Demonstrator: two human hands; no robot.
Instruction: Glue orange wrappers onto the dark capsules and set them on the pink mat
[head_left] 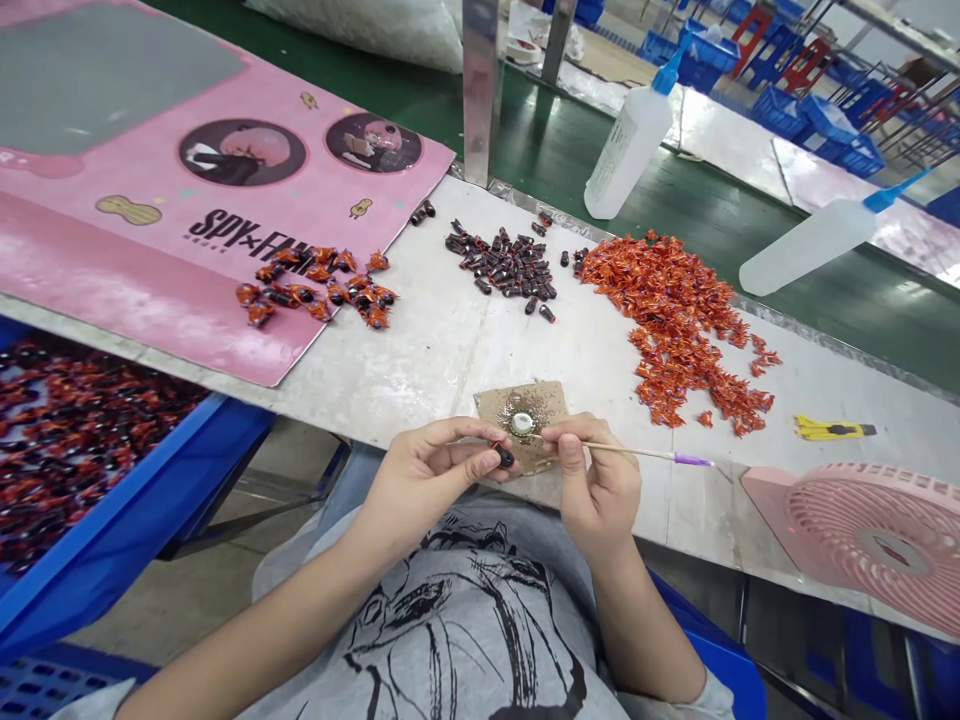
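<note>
My left hand (424,480) pinches a small dark capsule (505,457) with a bit of orange at its end. My right hand (596,480) holds a thin wooden stick (645,453) with a purple end, its tip near the capsule. Just beyond my hands lies a cardboard scrap (517,398) speckled with glitter, bearing a small white ring (522,423). Farther up the table are a heap of dark capsules (506,268), a large spread of orange wrappers (675,320), and a cluster of orange-and-dark pieces (315,290).
A pink printed mat (225,240) covers the table's left end. A blue bin (75,450) of finished pieces sits at left. A yellow utility knife (832,428) and a pink fan (874,545) lie at right. Squeeze bottles (630,140) stand beyond the table.
</note>
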